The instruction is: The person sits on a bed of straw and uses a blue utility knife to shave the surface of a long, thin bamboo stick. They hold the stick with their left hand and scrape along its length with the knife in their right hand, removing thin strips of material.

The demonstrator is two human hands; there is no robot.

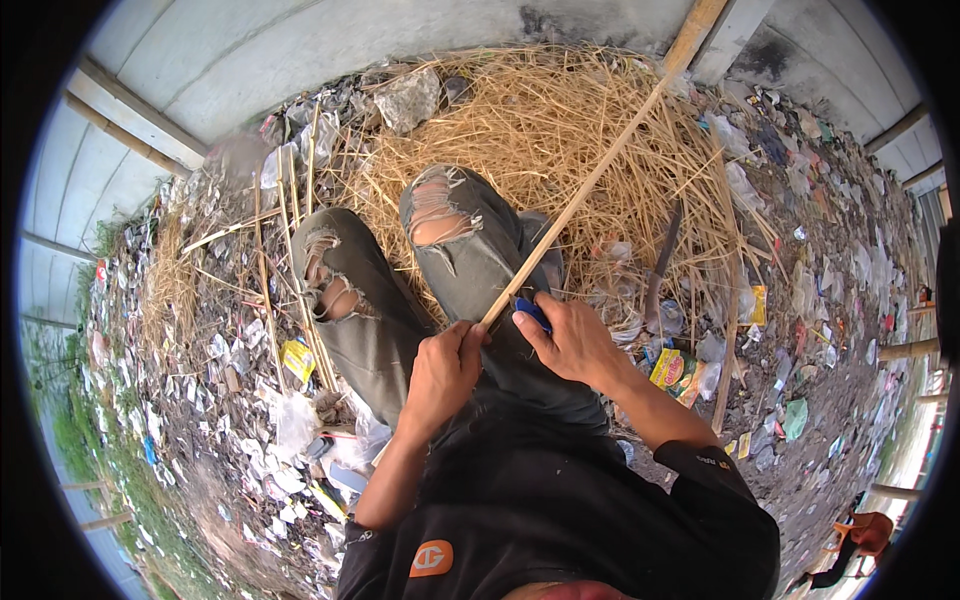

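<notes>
pale strip (590, 189): left hand (446, 366) grips its near end; right hand (572, 342) clasps a blue tool (533, 314) beside it.

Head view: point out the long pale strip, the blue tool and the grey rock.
Long pale strip (575, 207), head view: middle of its visible length.
Blue tool (533, 314), head view: its exposed blue part.
Grey rock (408, 101), head view: its pale face.

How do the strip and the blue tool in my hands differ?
The strip is pale tan; the blue tool shows a darker part too. The strip is long and thin, reaching far beyond the hands; the tool is short, partly covered by the right hand. The left hand grips the strip's near end; the right holds the tool. Both are held.
</notes>
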